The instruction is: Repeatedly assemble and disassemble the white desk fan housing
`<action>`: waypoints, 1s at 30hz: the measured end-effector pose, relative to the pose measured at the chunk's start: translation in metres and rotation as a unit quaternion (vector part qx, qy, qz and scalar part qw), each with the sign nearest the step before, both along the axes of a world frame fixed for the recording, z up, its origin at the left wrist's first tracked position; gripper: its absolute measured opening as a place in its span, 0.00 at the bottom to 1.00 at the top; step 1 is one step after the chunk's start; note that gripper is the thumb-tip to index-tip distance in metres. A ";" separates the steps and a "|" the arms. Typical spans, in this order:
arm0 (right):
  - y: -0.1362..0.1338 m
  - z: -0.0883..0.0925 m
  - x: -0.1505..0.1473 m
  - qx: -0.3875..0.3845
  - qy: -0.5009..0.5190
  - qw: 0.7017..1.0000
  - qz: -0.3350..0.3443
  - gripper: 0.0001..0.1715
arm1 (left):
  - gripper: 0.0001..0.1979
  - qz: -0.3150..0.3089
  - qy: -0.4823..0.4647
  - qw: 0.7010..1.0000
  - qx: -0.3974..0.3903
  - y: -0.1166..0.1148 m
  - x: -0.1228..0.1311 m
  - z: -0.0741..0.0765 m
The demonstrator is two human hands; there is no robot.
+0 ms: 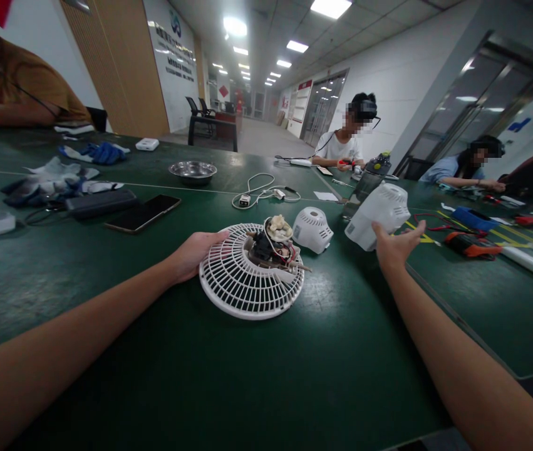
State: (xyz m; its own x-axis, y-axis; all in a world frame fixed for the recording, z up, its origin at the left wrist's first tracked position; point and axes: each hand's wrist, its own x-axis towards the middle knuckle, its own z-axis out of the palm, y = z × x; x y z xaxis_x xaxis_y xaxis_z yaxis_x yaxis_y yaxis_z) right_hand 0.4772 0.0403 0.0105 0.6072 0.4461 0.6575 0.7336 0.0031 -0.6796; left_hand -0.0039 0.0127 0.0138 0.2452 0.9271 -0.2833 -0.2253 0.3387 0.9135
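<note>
A: Where's the main piece?

B: The grille point(247, 287) lies on the worktop point(341, 351), right between the two arms, with what looks like a motor point(270, 249) and its wires sitting on top, towards its far side.

A: And the step in hand?

B: Handling a fan's separate parts, I'd judge — the grille is steadied while the white shell point(372, 216) is being dealt with on its right. A smaller cap point(313, 230) sits just behind the grille, on the shell's side.

A: What does the next move call for?

B: To my mind, a surer hold on the shell and some care over those wires, which could snag if the grille tips.

A: How are the hands posed?

B: The left hand point(195, 255) grips the grille's left rim, its forearm slanting in from the near left. The right hand point(395, 245) is spread open, well to the right of the grille, one digit against the shell's near side, that forearm rising from the near right. Whether it bears any of the shell's weight, I can't tell.

A: Anything further out?

B: A cable point(266, 195) lies behind the grille, and a bowl point(193, 170) beyond it to the left. A phone point(144, 214) is left of the grille — and a bottle point(364, 188) stands behind the shell, partly hidden.
</note>
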 end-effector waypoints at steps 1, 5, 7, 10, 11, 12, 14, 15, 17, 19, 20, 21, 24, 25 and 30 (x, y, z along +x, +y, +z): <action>-0.004 0.005 -0.007 0.035 -0.030 0.999 -0.020 0.64 | 0.07 0.000 0.001 1.000 0.000 0.000 0.000 0.001; -0.016 0.019 -0.042 0.088 -0.160 0.981 0.058 0.50 | 0.08 0.008 0.005 1.000 -0.004 -0.002 0.002 0.004; -0.019 0.021 -0.062 0.074 -0.197 0.969 0.126 0.45 | 0.08 0.009 0.005 1.000 -0.004 -0.003 0.003 0.005; -0.021 0.017 -0.087 0.030 -0.209 0.958 0.192 0.40 | 0.08 0.005 0.006 1.000 0.000 -0.002 0.003 0.003; -0.021 0.014 -0.093 0.005 -0.198 0.956 0.214 0.40 | 0.08 0.005 0.006 1.000 0.002 -0.001 0.003 0.003; -0.021 0.011 -0.098 -0.028 -0.187 0.952 0.240 0.42 | 0.08 0.006 0.006 1.000 0.003 -0.001 0.003 0.003; -0.021 0.004 -0.105 -0.102 -0.174 0.937 0.287 0.47 | 0.08 0.012 0.010 1.000 0.001 -0.001 0.004 0.003; -0.020 0.001 -0.108 -0.138 -0.172 0.927 0.303 0.49 | 0.08 0.016 0.013 1.000 -0.001 -0.001 0.005 0.003; -0.020 -0.003 -0.110 -0.193 -0.153 0.916 0.318 0.52 | 0.08 0.022 0.021 1.000 -0.001 -0.002 0.007 0.005; -0.018 -0.004 -0.111 -0.218 -0.108 0.919 0.309 0.53 | 0.09 0.028 0.031 0.999 0.004 -0.005 0.009 0.007; -0.018 -0.003 -0.111 -0.221 -0.072 0.924 0.305 0.53 | 0.09 0.030 0.036 0.999 0.006 -0.006 0.010 0.008; -0.018 -0.002 -0.111 -0.216 -0.024 0.928 0.302 0.53 | 0.08 0.033 0.042 0.999 0.010 -0.007 0.011 0.009; -0.020 0.005 -0.118 -0.179 0.199 0.905 0.331 0.41 | 0.07 0.031 0.063 0.997 0.045 -0.008 0.011 0.007; -0.022 0.007 -0.122 -0.173 0.282 0.873 0.358 0.36 | 0.07 0.026 0.072 0.995 0.066 -0.008 0.010 0.005; -0.039 0.018 -0.154 -0.143 0.455 0.731 0.488 0.28 | 0.28 0.026 0.196 0.960 0.200 -0.004 0.000 -0.005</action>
